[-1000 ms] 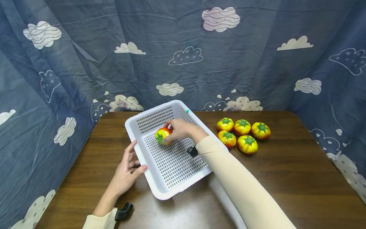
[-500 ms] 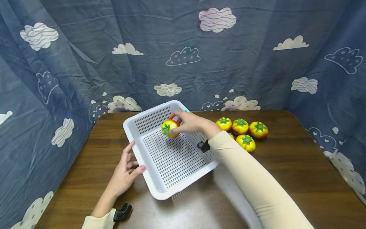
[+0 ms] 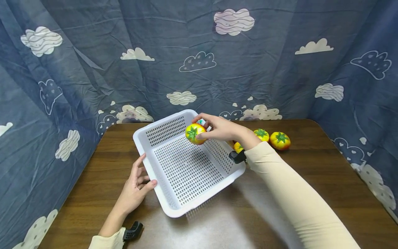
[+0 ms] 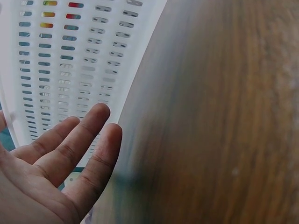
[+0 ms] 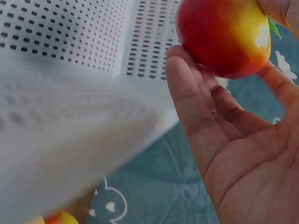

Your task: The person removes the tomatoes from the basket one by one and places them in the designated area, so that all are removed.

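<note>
A yellow-and-red tomato (image 3: pixel 195 134) with a green star-shaped leaf top is pinched between the thumb and fingers of my right hand (image 3: pixel 222 129). It hangs over the far right part of a white perforated basket (image 3: pixel 192 207). In the right wrist view the tomato (image 5: pixel 226 37) shows its red underside, with the fingers beneath and beside it. My left hand (image 3: pixel 135 188) rests at the basket's left side, thumb and index finger at the rim. The left wrist view shows the fingers (image 4: pixel 96 165) fairly straight and spread alongside the basket's slotted outer wall (image 4: pixel 88 46).
More tomatoes stand on the wooden table (image 3: pixel 311 173) right of the basket: one at the outer end (image 3: pixel 280 140), others partly hidden behind the right wrist and sleeve. A blue curtain with clouds (image 3: pixel 149 79) hangs behind the table.
My right hand has lifted the tomato from the basket floor and carried it up and to the right, its arm now covering some other tomatoes. The left hand and basket stay almost in place.
</note>
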`<state>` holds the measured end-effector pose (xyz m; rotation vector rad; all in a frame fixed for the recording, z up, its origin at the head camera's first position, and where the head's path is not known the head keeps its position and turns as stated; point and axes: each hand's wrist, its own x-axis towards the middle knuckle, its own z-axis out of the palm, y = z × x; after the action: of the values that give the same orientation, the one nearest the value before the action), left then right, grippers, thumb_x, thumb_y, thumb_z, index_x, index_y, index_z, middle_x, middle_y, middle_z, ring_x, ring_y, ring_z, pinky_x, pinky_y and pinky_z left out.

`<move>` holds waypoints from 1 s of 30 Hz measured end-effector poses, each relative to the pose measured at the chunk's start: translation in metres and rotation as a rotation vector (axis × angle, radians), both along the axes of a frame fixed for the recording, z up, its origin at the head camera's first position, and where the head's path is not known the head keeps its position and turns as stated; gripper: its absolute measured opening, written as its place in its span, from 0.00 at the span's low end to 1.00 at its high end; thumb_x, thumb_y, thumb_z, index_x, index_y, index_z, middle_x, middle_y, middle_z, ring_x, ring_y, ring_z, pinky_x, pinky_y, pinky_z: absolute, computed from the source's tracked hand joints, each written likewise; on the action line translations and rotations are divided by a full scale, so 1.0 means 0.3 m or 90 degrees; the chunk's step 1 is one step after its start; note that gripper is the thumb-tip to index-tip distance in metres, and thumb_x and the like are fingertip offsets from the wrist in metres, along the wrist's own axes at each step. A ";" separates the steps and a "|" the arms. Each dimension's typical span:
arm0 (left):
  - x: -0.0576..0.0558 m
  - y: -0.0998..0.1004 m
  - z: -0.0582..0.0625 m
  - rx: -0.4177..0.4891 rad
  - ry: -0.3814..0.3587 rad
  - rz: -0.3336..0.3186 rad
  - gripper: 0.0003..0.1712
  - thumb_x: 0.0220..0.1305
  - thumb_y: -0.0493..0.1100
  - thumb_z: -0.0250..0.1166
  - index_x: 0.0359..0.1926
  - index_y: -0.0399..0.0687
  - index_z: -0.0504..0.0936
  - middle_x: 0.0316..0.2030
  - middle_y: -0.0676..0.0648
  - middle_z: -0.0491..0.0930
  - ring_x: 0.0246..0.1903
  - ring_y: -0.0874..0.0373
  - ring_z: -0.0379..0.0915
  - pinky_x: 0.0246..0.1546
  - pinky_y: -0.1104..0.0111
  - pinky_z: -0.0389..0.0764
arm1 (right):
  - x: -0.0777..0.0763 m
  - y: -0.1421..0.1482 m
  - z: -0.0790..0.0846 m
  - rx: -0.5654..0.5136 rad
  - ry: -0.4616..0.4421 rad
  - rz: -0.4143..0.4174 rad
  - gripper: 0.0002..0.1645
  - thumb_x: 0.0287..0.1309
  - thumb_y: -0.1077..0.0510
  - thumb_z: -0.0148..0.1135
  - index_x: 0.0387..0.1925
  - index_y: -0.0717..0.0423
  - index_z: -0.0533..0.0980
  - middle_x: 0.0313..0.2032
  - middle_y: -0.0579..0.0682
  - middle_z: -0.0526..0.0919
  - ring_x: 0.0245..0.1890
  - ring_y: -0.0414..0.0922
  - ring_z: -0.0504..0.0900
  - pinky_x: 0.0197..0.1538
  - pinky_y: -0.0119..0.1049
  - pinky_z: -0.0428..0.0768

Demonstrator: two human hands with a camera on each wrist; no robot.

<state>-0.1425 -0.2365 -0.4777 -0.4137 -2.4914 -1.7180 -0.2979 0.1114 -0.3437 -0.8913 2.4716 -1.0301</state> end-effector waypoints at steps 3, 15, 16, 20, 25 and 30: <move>-0.001 0.001 0.000 0.001 0.000 -0.004 0.55 0.72 0.36 0.68 0.87 0.63 0.46 0.63 0.29 0.77 0.51 0.61 0.87 0.45 0.68 0.88 | 0.012 0.039 0.013 -0.009 -0.002 -0.016 0.33 0.69 0.50 0.70 0.72 0.41 0.70 0.52 0.56 0.85 0.47 0.52 0.85 0.53 0.44 0.83; 0.001 0.007 0.003 0.016 -0.010 -0.007 0.54 0.72 0.34 0.67 0.87 0.58 0.45 0.62 0.27 0.77 0.49 0.62 0.86 0.44 0.68 0.89 | 0.051 0.215 0.014 -0.040 -0.032 -0.074 0.32 0.70 0.50 0.69 0.71 0.45 0.69 0.52 0.59 0.87 0.47 0.56 0.87 0.49 0.44 0.88; 0.001 0.007 0.003 0.018 -0.011 -0.007 0.54 0.72 0.34 0.67 0.87 0.58 0.45 0.62 0.27 0.77 0.49 0.63 0.86 0.44 0.68 0.89 | 0.055 0.230 0.015 -0.040 -0.030 -0.080 0.32 0.70 0.49 0.69 0.71 0.45 0.69 0.52 0.59 0.87 0.47 0.56 0.87 0.49 0.43 0.88; 0.002 0.008 0.003 0.021 -0.015 -0.009 0.54 0.73 0.34 0.67 0.87 0.59 0.45 0.62 0.27 0.76 0.49 0.63 0.86 0.44 0.69 0.89 | 0.076 0.294 0.024 -0.038 -0.018 -0.104 0.33 0.69 0.48 0.69 0.71 0.46 0.69 0.51 0.59 0.86 0.46 0.55 0.86 0.51 0.42 0.87; 0.002 0.009 0.003 0.025 -0.018 -0.010 0.54 0.73 0.34 0.66 0.87 0.59 0.45 0.63 0.27 0.76 0.49 0.65 0.86 0.44 0.68 0.89 | 0.099 0.373 0.028 -0.056 -0.017 -0.129 0.34 0.70 0.49 0.69 0.72 0.48 0.67 0.53 0.59 0.85 0.45 0.53 0.87 0.50 0.40 0.88; 0.001 0.008 0.001 0.024 -0.012 -0.012 0.53 0.73 0.34 0.66 0.87 0.58 0.45 0.63 0.26 0.76 0.49 0.66 0.86 0.43 0.68 0.89 | 0.125 0.445 0.028 -0.053 -0.006 -0.159 0.36 0.71 0.49 0.69 0.74 0.48 0.66 0.58 0.59 0.84 0.48 0.52 0.86 0.49 0.36 0.87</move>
<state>-0.1421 -0.2340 -0.4773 -0.4205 -2.4710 -1.7814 -0.2604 0.2448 -0.3355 -0.6087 2.5952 -1.2231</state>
